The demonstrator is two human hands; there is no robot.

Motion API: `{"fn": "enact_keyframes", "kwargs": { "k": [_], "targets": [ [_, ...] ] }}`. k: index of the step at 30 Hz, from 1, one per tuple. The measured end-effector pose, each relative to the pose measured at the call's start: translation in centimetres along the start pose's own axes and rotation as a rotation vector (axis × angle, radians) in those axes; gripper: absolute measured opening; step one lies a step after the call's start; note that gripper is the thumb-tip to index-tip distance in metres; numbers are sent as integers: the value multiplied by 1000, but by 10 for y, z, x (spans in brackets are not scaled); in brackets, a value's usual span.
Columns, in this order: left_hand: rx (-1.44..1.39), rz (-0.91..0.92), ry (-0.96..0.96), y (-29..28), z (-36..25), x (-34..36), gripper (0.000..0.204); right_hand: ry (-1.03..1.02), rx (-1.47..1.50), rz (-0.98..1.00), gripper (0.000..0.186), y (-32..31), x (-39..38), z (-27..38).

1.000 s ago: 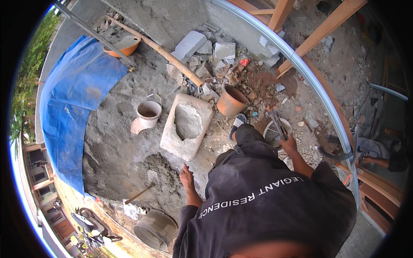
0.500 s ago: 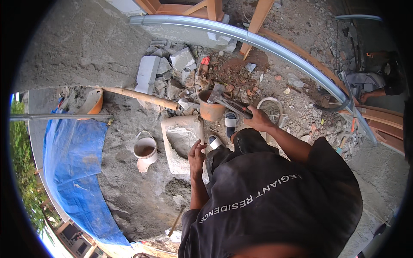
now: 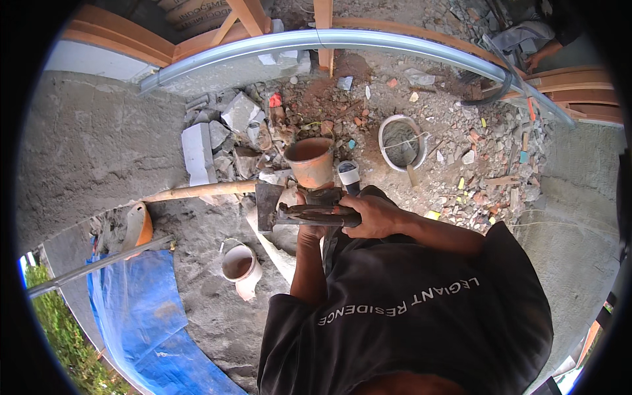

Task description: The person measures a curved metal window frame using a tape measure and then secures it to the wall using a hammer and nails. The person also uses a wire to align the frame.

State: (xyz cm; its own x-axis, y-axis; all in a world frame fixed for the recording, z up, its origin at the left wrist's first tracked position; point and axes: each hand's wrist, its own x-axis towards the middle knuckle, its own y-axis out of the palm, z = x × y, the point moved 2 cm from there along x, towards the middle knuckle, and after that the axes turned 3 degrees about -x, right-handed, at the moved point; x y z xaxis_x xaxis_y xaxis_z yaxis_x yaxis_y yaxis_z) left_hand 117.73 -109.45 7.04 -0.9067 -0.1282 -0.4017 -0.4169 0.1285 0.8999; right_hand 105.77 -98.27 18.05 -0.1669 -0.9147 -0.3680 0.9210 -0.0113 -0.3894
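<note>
Two hands meet: our right hand [image 3: 374,216] grips a rusty hatchet [image 3: 289,209]; our left hand [image 3: 315,195] clasps a round terracotta pot [image 3: 309,160] above gritty rubble.

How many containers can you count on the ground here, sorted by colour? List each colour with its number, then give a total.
Orange: 2 (bucket beside the hatchet held in the right hand; bucket on its side by the tarp)
White: 2 (bucket; pan)
Total: 4
</note>
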Motion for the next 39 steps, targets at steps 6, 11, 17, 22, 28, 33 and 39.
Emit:
{"fn": "enact_keyframes", "kwargs": {
  "k": [6,11,17,22,28,33,39],
  "targets": [
    [167,-86,261,1,-4,-13,48,150,-16,-84,61,29,-13,-3],
    [83,-252,366,5,-6,-18,36,157,149,-184,68,55,-12,-3],
    [-35,-269,440,29,-14,-39,75,160,198,-286,67,73,-11,7],
    [111,-231,524,3,-10,-36,97,286,22,-311,67,82,-14,17],
    [426,-237,319,-13,-14,-58,60,328,-340,-148,76,97,-18,18],
    [181,-391,312,-60,-1,-75,39,180,-305,14,87,128,-11,-5],
    [176,-482,346,-108,2,-126,39,178,95,-78,44,101,50,-91]
  ]
}}
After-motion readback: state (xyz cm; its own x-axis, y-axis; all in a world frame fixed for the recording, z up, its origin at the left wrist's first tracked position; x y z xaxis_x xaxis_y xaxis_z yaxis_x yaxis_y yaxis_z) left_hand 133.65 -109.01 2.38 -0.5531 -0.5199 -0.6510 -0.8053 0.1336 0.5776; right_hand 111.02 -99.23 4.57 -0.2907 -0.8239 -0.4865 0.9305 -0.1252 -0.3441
